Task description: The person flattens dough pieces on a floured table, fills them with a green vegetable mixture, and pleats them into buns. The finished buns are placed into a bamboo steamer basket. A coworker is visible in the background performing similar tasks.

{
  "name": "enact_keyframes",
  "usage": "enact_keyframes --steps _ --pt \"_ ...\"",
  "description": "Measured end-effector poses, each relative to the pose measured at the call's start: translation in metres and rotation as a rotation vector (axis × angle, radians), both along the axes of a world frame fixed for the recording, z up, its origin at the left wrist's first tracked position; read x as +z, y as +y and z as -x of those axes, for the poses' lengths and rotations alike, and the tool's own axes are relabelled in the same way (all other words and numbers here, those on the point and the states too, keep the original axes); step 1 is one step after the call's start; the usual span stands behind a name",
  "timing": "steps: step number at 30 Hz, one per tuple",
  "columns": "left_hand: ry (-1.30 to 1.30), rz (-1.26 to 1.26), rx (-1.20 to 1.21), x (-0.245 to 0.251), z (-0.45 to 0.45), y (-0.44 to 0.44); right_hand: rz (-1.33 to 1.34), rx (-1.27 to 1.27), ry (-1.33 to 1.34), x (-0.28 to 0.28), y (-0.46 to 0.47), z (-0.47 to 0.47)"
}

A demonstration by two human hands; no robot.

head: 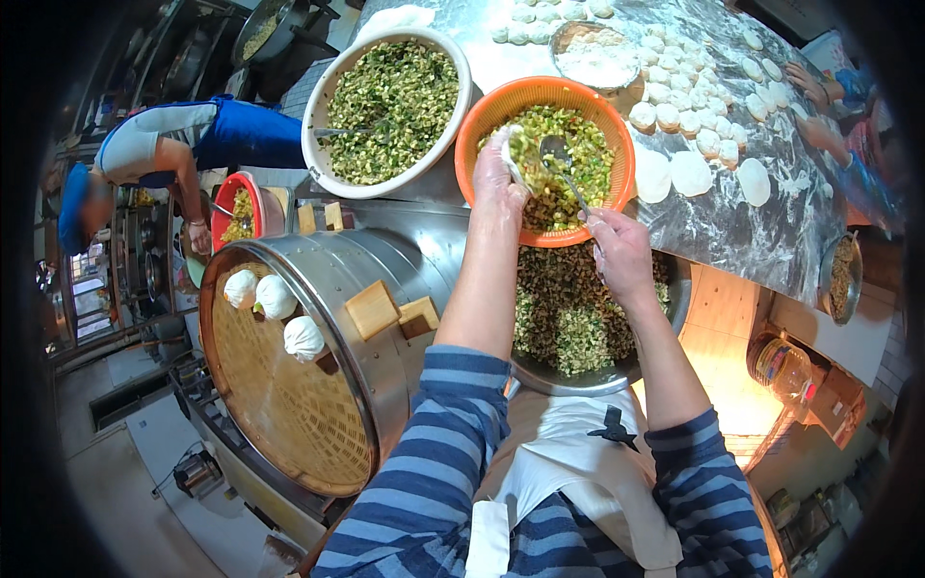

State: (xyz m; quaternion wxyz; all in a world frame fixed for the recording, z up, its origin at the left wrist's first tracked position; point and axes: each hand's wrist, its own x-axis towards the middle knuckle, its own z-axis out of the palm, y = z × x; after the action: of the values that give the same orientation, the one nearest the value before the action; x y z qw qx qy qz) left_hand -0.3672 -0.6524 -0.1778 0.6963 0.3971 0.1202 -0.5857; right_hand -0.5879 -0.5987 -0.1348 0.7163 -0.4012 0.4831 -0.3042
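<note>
My left hand cups a dough wrapper with chopped vegetable filling on it, over the left side of an orange plastic basket. The basket holds chopped green and yellow filling. My right hand grips the handle of a metal spoon, whose bowl is over the filling beside the wrapper. Flattened dough rounds lie on the floured table to the right of the basket. Below the basket, a large metal bowl of darker chopped filling is partly hidden by my forearms.
A steamer with several filled buns stands at left. Behind it is a white tub of chopped greens. Floured dough pieces and a flour bowl are on the table. Co-workers are at far left and right.
</note>
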Motion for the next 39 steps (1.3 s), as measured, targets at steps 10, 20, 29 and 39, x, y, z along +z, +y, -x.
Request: enact_keyframes --steps 10,20,29,39 --pt "-0.027 0.112 -0.024 -0.006 0.011 0.011 0.372 0.195 0.256 -0.026 0.003 -0.03" --pt "-0.129 0.09 0.149 0.004 -0.037 0.015 0.515 0.273 0.914 0.003 -0.064 -0.009" --pt "0.029 0.021 0.07 -0.004 -0.045 0.021 0.745 0.635 0.969 -0.048 -0.089 -0.045" --pt "-0.029 -0.106 0.203 -0.017 -0.017 0.02 0.504 0.169 0.61 0.007 -0.031 -0.028"
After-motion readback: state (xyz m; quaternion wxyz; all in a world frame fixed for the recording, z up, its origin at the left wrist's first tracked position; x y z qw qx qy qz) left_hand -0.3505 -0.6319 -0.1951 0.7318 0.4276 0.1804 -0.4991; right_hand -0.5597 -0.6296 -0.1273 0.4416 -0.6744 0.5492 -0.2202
